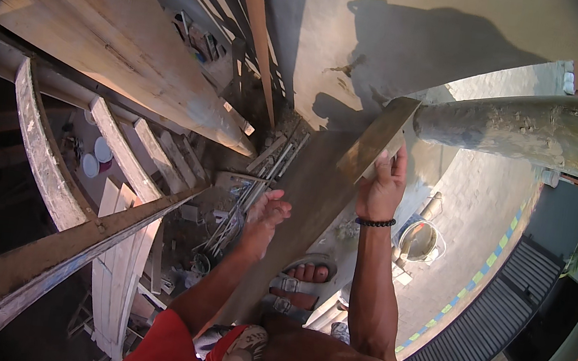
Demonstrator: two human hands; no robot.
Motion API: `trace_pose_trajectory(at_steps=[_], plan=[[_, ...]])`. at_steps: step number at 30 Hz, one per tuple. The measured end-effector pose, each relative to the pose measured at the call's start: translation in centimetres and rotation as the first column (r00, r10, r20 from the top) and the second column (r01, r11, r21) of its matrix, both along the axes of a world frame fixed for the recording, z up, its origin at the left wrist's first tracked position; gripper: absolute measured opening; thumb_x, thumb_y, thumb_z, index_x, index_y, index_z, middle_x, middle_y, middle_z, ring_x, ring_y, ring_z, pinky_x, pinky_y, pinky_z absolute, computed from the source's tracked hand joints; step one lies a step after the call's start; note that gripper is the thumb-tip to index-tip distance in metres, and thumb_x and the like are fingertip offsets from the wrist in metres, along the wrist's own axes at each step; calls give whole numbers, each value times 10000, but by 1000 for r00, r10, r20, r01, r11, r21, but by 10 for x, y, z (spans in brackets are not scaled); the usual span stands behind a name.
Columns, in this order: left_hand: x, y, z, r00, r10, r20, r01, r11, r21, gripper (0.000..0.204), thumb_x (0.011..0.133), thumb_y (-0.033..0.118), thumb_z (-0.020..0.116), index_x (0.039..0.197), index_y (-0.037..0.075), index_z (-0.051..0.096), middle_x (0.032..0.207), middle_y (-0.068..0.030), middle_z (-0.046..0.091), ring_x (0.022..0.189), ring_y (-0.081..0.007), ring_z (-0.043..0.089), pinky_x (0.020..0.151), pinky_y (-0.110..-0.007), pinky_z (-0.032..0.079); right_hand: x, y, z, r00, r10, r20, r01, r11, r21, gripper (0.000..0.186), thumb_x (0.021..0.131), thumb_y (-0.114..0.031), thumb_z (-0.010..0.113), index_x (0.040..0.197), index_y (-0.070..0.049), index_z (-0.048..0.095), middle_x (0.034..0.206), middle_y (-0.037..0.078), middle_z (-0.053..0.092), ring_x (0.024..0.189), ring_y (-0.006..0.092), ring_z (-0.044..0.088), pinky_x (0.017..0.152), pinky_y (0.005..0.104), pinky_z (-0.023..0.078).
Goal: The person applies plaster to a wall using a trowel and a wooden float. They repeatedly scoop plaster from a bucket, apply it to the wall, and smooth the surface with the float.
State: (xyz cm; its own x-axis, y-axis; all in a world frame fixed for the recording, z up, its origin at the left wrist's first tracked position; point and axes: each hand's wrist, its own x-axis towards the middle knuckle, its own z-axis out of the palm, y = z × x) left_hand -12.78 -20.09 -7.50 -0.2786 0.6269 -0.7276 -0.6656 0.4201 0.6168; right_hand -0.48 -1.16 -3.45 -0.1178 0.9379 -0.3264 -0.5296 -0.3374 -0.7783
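Here, a flat, brown, rectangular board (376, 141) is grasped along its right edge by the fingers of the right hand (381, 187), left of a round, grey, mortar-smeared column (522, 131). Whether the grey plastered wall (326, 36) is touched cannot be told. Nearer and leftward, the left hand (268, 214) is held apart, its fingers loosely curled, released.

Head view: left fisheye, head-worn, facing steeply down. Left hand (267, 216) and right hand (384, 186) near, feet (311, 272) farther below; depth at dim lower left hard to judge.
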Motion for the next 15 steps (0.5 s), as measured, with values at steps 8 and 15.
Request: trace_pose_trajectory(at_steps=[8, 15], plan=[[-4, 6, 5, 997, -60, -47, 60, 998, -7, 460, 852, 195, 621, 1241, 33, 437, 1042, -85, 557, 953, -182, 553, 901, -346, 430, -8, 1, -6, 997, -39, 61, 36, 998, 52, 583, 883, -24, 585, 1390, 14, 300, 1321, 126, 484, 1176, 189, 490, 994, 321, 395], [-6, 10, 7, 997, -69, -34, 69, 998, -13, 469, 859, 213, 628, 1245, 30, 435, 1052, -94, 560, 961, -189, 550, 905, -345, 417, -12, 1, -7, 996, -30, 87, 25, 998, 62, 598, 876, -29, 601, 1388, 20, 296, 1304, 132, 502, 1174, 186, 495, 997, 322, 388]])
